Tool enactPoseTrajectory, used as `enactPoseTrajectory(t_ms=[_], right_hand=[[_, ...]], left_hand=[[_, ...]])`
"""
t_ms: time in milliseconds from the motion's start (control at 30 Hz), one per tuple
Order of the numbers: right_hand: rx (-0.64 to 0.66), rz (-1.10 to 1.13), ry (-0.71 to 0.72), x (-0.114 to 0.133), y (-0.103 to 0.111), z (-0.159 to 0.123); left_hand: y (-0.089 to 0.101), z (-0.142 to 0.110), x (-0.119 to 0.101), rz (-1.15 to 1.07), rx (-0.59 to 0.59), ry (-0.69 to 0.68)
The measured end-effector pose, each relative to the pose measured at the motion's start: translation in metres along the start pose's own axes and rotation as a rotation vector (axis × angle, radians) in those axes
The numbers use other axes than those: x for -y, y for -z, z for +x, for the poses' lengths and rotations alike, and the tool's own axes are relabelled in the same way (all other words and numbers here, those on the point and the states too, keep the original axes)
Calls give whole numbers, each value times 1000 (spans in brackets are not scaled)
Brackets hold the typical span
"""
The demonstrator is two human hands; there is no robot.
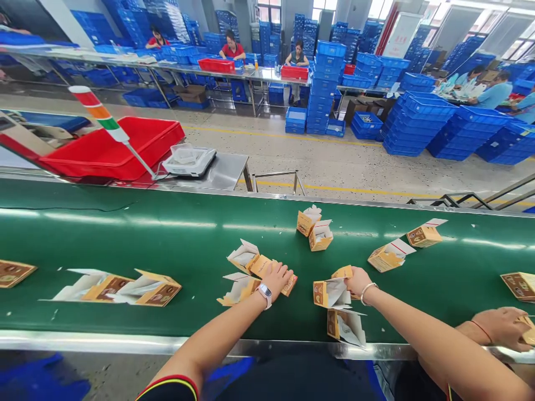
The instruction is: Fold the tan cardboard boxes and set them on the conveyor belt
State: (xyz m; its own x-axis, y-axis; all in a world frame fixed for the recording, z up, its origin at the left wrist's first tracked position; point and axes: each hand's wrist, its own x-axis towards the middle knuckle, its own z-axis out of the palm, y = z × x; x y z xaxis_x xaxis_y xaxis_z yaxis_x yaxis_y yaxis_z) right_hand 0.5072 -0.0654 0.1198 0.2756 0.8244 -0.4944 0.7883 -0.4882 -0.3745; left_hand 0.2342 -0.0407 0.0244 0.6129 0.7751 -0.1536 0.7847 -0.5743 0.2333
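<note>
Small orange-and-brown cartons stand on a green conveyor belt (167,234). My left hand (275,279) wears a light watch and is wrapped over the top of a carton (290,285); its palm hides much of it. Touching it on the left are two cartons with raised flaps, one open carton (244,255) behind and another open carton (240,289) in front. My right hand (358,283), with a bracelet, grips a carton (343,272) by its right side. Just in front of that is an open carton (328,293) with whitish contents, and nearer the belt edge another open carton (345,327).
Two open cartons (320,236) stand farther back. More cartons (387,256) lie to the right and a row (154,288) to the left. A co-worker's hand (499,327) holds a carton at far right. Beyond the belt are a red bin (117,153), scale (190,161) and signal light (100,114).
</note>
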Motion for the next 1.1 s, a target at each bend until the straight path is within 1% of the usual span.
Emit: enactPoseTrajectory(t_ms=[67,100,167,233,300,333,400,467,500,533,567,600,633,667,733,800,867,933,1000,1067,1100], right_hand=[[-2,-54,28,23,-9,6],[-4,-83,39,33,-12,9],[-7,-139,56,52,-15,13],[-4,-185,69,62,-15,12],[7,-214,79,61,-11,4],[7,-205,110,56,-9,-2],[-27,-117,217,36,-3,-19],[-146,50,303,4,5,-37],[-241,136,294,-14,9,-46],[-344,210,261,-33,12,-54],[-434,267,218,-52,14,-62],[-499,308,172,-71,15,-70],[-531,339,123,-87,13,-77],[-531,366,68,-102,9,-84],[-455,439,-58,-123,-5,-96],[-340,565,-177,-132,-23,-104],[-267,730,-241,-130,-41,-106],[-272,901,-262,-120,-55,-103],[-302,1061,-301,-106,-67,-96],[-294,1183,-359,-92,-79,-89],[-272,1226,-383,-86,-86,-87]], left_hand=[[-2,-2,9,11,6,36],[-2,-3,9,12,4,53],[1,-8,2,13,-1,85],[8,-20,-8,10,12,102],[20,-41,-12,-9,27,118],[27,-54,-10,-21,29,138],[41,-79,6,-32,37,238],[52,-96,31,-18,96,361],[56,-101,44,-6,155,393],[59,-103,55,6,222,395],[62,-102,64,15,287,368],[64,-99,70,25,337,322],[66,-96,73,39,371,273],[68,-93,74,63,386,233],[76,-90,71,147,383,194],[85,-90,71,256,356,202],[93,-91,76,330,321,227],[97,-90,84,374,302,257],[97,-85,87,429,315,258],[96,-80,77,475,305,212],[95,-78,66,466,278,172]])
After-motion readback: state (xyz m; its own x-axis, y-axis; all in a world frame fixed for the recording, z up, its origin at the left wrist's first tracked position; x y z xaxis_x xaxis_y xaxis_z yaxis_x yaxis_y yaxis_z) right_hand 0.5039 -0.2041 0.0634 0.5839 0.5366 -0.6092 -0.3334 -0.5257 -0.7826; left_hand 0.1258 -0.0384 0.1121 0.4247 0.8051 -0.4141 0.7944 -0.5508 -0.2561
